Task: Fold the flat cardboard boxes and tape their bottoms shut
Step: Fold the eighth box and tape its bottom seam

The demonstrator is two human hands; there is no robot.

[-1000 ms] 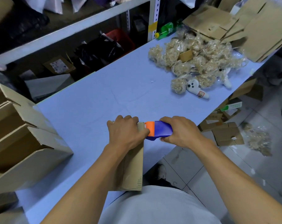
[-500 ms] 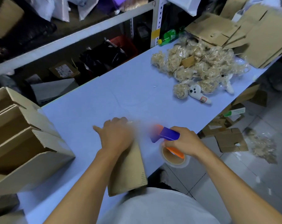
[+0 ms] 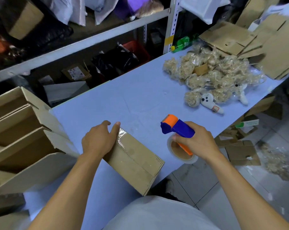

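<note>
Right now the cardboard box (image 3: 133, 161) lay on the near edge of the pale blue desk (image 3: 124, 100), w/ its near-right corner hanging past the edge over the floor. A strip of clear tape (image 3: 122, 138) ran across its far-left end, crinkled where it wrapped the edge. Left hand (image 3: 99, 140) rested on that far-left end, palm down, fingers (image 3: 105, 123) stretched fwd & loosely together, thumb (image 3: 116, 128) lying along the taped edge; it pressed rather than pinched. Right hand (image 3: 196, 140) was to the right of the box, clear of it, fingers curled round the blue handle of the tape dispenser (image 3: 177, 128), whose orange head pointed far-left, raised off the desk. Roll of tape (image 3: 182, 151) hung under the hand, at the desk's right edge. On the left, several folded boxes (image 3: 21, 138) stood nested w/ open tops & flaps up, just beside the left forearm. Far right on the desk sat a heap of bagged tan plush items (image 3: 211, 77) w/ a white plush toy (image 3: 211, 103) at its near side, & flat cardboard sheets (image 3: 256, 45) stacked beyond. A green bottle (image 3: 185, 43) lay at the far edge by the shelf upright (image 3: 173, 22). Loose cardboard scraps (image 3: 241, 151) littered the tiled floor on the right.
</note>
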